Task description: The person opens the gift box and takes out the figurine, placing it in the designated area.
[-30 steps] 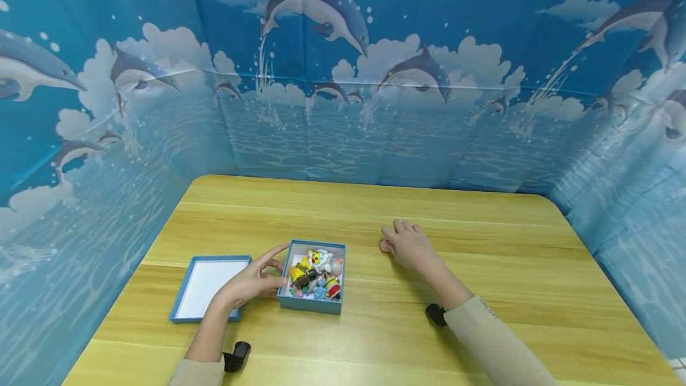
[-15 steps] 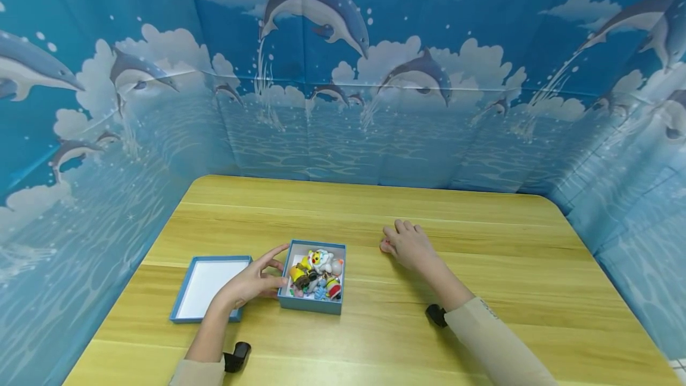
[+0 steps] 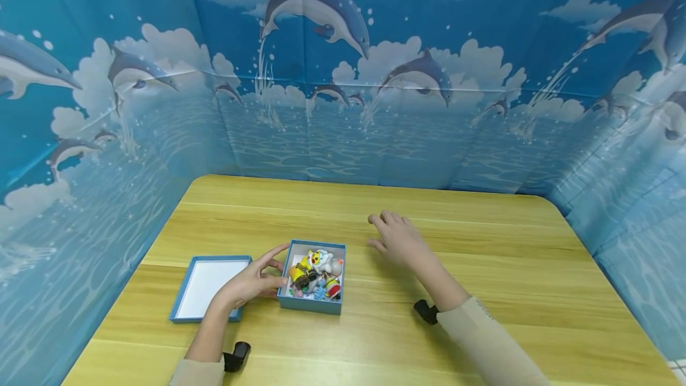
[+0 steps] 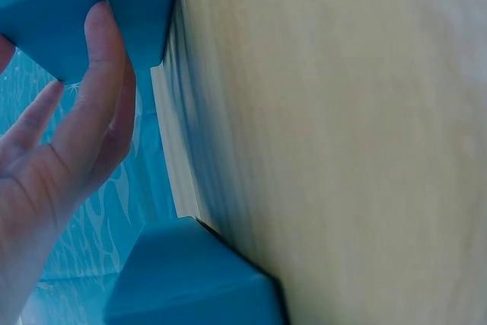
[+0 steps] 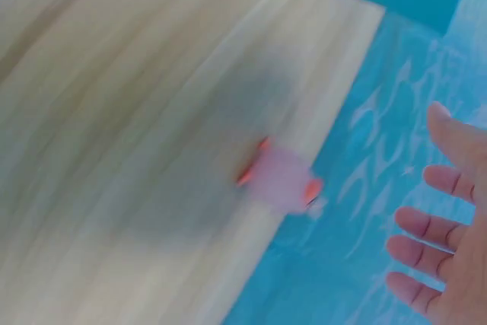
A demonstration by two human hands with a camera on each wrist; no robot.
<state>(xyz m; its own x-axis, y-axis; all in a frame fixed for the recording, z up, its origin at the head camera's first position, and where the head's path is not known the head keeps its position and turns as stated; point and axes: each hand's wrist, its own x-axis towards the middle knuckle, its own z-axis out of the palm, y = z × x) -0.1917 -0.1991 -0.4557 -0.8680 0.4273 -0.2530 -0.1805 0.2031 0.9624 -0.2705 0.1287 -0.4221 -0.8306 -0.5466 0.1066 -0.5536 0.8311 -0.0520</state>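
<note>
My left hand rests its spread fingertips against the left side of a small blue box; the thumb and index finger lie along its wall. The left wrist view shows the fingertips against the outer wall of the box. Inside the box lies a pile of small toy figures, yellow, white, red and striped. My right hand hovers over the table to the right of the box, fingers loosely spread with nothing in them. A small blurred pink toy with orange-red parts shows apart from its fingers; in the head view the hand hides it.
The blue box lid lies inside-up left of the box, partly under my left forearm. The wooden table ends at a curtain printed with dolphins.
My right hand has let go of the pink toy, opened its fingers, lifted and shifted slightly left. The left hand and the box have stayed in place.
</note>
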